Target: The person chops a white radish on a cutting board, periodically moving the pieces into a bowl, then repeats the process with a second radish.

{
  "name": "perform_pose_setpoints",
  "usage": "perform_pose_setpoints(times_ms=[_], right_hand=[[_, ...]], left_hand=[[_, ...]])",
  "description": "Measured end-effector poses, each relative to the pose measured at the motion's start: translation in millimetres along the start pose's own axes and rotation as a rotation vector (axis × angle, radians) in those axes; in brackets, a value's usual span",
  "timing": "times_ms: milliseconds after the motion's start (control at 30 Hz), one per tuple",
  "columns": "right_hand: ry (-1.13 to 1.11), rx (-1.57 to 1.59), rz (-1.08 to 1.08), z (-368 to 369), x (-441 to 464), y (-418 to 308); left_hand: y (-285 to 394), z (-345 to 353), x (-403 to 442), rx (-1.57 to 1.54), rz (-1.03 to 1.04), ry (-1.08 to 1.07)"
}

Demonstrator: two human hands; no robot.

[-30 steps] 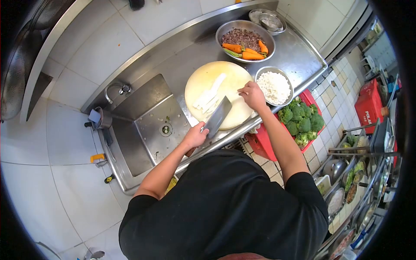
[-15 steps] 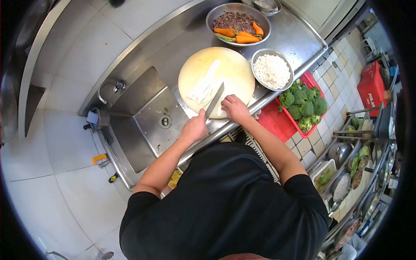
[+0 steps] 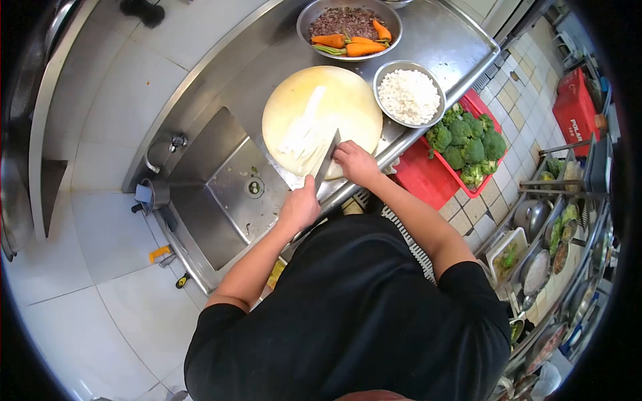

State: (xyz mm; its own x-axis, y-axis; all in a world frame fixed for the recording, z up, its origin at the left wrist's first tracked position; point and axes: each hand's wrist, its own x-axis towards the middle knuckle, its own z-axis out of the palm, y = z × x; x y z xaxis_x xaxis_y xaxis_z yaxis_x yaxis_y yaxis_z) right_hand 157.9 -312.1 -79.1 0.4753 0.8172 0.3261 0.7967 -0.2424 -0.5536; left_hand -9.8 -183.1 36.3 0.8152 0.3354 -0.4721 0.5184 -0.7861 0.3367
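Note:
A kitchen knife (image 3: 328, 159) is in my left hand (image 3: 300, 208), its fingers wrapped round the handle at the near edge of a round cutting board (image 3: 364, 87). The blade points away from me, over white food strips (image 3: 304, 140) lying on the board. Close against the blade's right side, my right hand (image 3: 356, 163) has its fingers curled down on white food at the board's near right. The fingertips and most of what lies under them are hidden.
Beyond the board stands a metal bowl (image 3: 302, 30) with carrots and dark chopped food. A smaller bowl (image 3: 378, 100) holds white cubes. At right, a red crate (image 3: 491, 110) carries broccoli. A sink basin (image 3: 217, 230) lies left, with a faucet (image 3: 177, 142) on the wall.
The view has shifted slightly, so the board and bowls sit a little higher and further left. My right hand has come closer to the blade, and the knife stays in my left hand.

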Motion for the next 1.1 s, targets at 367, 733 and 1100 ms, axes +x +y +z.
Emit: perform_pose_setpoints(times_ms=[367,733,1100], right_hand=[[0.037,0.035,-0.003,-6.2,-5.0,2.0],[-0.084,0.052,-0.091,-31.4,143.5,-39.7],[-0.074,-0.135,-0.091,19.1,179.1,-30.8]], left_hand=[[6.3,17.4,23.4,-0.103,-0.002,0.082],[11.8,2.1,21.7,-0.265,0.027,0.054],[-38.8,-2.8,35.3,-0.345,-0.012,-0.007]])
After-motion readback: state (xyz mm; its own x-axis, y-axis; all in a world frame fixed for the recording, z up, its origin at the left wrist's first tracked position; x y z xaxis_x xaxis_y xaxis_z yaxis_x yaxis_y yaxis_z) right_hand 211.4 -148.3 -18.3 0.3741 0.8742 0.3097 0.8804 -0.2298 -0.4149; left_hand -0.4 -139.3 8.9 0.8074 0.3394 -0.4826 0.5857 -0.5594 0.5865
